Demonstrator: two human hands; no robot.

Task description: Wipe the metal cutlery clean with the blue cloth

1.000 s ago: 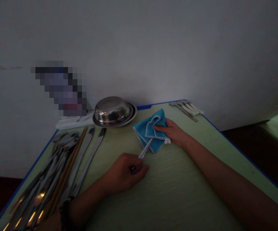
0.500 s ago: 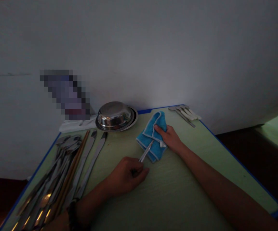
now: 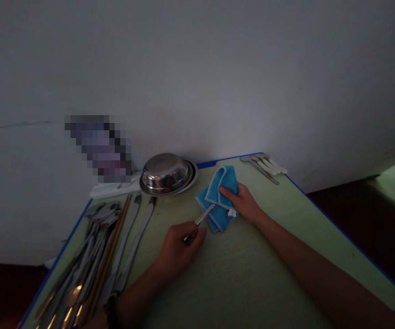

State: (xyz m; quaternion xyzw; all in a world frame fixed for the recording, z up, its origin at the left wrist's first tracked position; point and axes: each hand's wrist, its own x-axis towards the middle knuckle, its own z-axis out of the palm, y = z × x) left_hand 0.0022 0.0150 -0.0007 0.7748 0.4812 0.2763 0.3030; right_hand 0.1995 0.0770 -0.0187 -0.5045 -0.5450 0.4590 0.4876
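My left hand is closed round the shiny metal handle of a piece of cutlery that slants up to the right. Its far end is hidden in the folds of a blue cloth with pale edging and a white tag, so I cannot tell what kind of cutlery it is. My right hand grips that cloth from the right, thumb on top, around the hidden end. Both hands are over the middle of the pale green table.
Along the left edge lie metal spoons and other cutlery, wooden chopsticks and two table knives. An upturned metal bowl stands by the wall, beside a blurred-out upright object. Several white-handled utensils lie at the back right.
The view has shifted slightly. The cloth has been turned and refolded around the cutlery's far end, and the handle has rolled a little in my left hand. Both hands keep their hold.
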